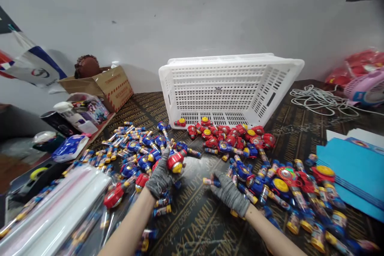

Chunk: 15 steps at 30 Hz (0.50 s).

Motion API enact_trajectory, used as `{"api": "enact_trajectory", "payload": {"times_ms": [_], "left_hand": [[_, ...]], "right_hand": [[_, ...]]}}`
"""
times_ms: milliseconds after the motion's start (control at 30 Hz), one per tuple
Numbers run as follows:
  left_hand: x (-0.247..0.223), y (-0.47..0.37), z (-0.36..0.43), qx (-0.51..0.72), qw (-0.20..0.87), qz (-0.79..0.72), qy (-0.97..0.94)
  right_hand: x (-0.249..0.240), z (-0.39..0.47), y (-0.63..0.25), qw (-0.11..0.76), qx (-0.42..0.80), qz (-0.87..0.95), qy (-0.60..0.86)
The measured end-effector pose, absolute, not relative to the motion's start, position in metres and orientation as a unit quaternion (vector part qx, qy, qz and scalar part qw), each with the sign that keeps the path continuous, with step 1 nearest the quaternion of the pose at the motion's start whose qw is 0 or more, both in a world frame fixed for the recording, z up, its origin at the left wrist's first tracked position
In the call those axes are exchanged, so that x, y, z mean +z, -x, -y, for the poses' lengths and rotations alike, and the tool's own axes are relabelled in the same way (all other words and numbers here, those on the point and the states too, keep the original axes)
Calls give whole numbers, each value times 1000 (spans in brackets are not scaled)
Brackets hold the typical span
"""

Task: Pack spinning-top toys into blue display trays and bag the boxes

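My left hand (159, 178), in a grey fingerless glove, is closed on a red toy with a yellow end (176, 161). My right hand (231, 193), gloved alike, pinches a small printed tube with a yellow end (210, 182) between thumb and fingers. The two hands are apart over the dark printed board. Blue toys with tubes attached (146, 164) and many loose tubes lie beside and beyond my left hand. To the right of my right hand is another pile, with red toys with yellow discs (281, 185) fixed to tubes.
A white plastic crate (216, 86) lies on its side at the back, red toys (231, 138) heaped at its opening. Plastic sleeves (60, 212) lie front left, near a cardboard box (105, 88). Blue sheets (348, 164), a white cable (321, 100) and a pink fan (366, 88) are right.
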<state>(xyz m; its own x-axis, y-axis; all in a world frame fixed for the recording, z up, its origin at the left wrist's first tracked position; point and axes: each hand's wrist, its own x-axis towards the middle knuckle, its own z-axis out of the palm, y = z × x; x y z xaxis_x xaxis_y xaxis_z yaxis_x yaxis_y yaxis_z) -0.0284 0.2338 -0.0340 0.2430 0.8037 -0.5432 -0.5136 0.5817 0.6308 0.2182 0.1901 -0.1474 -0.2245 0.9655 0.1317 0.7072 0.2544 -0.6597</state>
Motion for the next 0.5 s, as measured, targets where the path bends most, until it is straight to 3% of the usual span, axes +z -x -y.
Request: {"api": "enact_trajectory", "payload": {"times_ms": [167,333,500], "left_hand": [[-52,23,-179,444,795,-413,-12],[-58,9,-157,513,741,-434,6],[-56,-2,-134,514,707,-465,-138]], "right_hand": [[-154,-167,-218,235,269,763,539],[-115,-152,-210,340,281,770,462],[-95,-138,-193,383,119,820,408]]}}
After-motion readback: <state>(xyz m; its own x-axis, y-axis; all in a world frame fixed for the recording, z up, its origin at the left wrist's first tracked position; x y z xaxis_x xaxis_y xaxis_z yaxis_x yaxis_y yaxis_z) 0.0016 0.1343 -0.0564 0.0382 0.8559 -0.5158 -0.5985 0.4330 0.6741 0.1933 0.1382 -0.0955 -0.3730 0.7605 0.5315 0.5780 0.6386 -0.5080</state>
